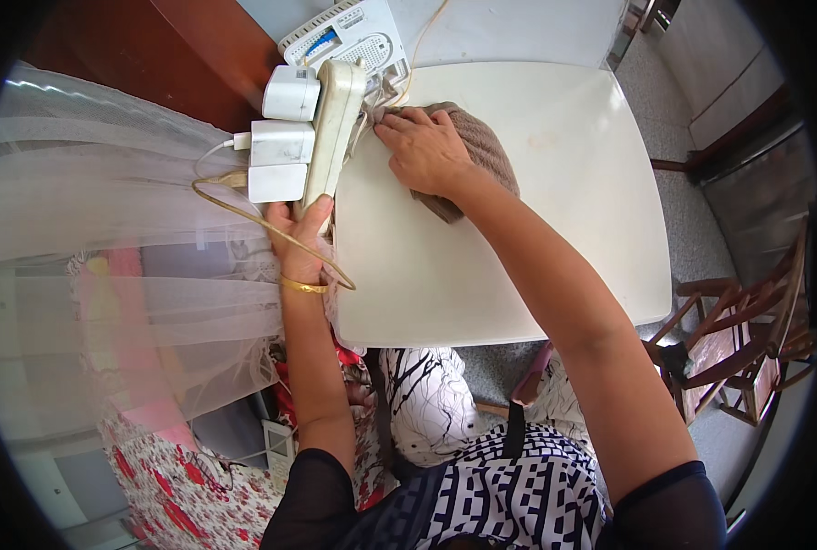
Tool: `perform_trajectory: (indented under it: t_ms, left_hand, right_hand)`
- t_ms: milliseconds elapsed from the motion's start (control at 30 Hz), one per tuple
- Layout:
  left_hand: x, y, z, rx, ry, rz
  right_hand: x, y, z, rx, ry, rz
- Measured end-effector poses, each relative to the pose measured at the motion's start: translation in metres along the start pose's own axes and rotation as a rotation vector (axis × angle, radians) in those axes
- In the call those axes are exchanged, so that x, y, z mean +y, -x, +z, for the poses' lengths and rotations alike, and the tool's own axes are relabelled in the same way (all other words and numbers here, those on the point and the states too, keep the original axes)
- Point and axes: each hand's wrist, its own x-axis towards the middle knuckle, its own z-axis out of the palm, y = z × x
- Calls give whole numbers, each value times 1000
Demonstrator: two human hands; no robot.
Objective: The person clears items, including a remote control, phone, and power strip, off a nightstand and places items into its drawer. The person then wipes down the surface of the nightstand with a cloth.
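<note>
My left hand (pixel 300 234) grips the lower end of a white power strip (pixel 336 130), holding it tilted up along the table's left edge. Three white plug-in adapters (pixel 281 144) sit in the strip, and a yellowed cable (pixel 271 223) loops from one across my wrist. Under my right hand (pixel 426 150) lies a folded brown cloth (pixel 487 151), pressed flat on the white tabletop (pixel 436 289). My right fingertips reach the cloth's far left corner, beside some thin cords (pixel 374 110). Part of the cloth is hidden by my hand and forearm.
A white router (pixel 353 41) with a blue plug leans at the back by the wall. Sheer white netting (pixel 175 192) hangs on the left over a bed with a floral cover (pixel 195 495). Wooden chairs (pixel 738 337) stand on the right.
</note>
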Motion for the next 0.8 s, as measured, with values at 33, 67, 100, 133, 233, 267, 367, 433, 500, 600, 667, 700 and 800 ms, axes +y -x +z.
perform_trajectory:
  t_ms: [33,67,100,133,233,267,367,433,500,600,667,700,800]
  left_hand:
    - [0,0,0,0,-1,-1]
    - [0,1,0,0,-2,-5]
    - [1,1,0,1,-3,-10]
    - [1,1,1,2,-4,-11]
    - [2,2,0,4,-3,0]
    - [2,2,0,3,5,8]
    - [3,2,-2,10,-13,-15]
    - [4,2,-1,16,-39,-49]
    - [5,2,2,14,-32,-46]
    - [4,-1,2,3,-24,-8]
    - [0,-2,-1,7,-21,-13]
    - [0,-3,-1,9,-15,-15]
    - [2,-1,0,8,-21,-10]
  right_hand:
    - [0,0,-3,0,-1,1]
    - [-1,1,-6,-25,-19,-10]
    - [-1,2,-8,-49,-38,-21]
    - [-2,5,-10,-50,-39,-21]
    - [-11,16,-16,-70,-48,-137]
    - [-15,21,-17,-94,-68,-200]
    - [-30,39,-11,-62,-145,-348]
    - [-35,41,-9,-5,-203,-431]
    - [-40,33,-7,-86,-128,-303]
    - [-53,20,3,-51,-42,-229]
    - [-54,23,3,-84,-62,-242]
    - [-55,23,1,-114,-78,-255]
    - [-63,42,-6,-150,-153,-380]
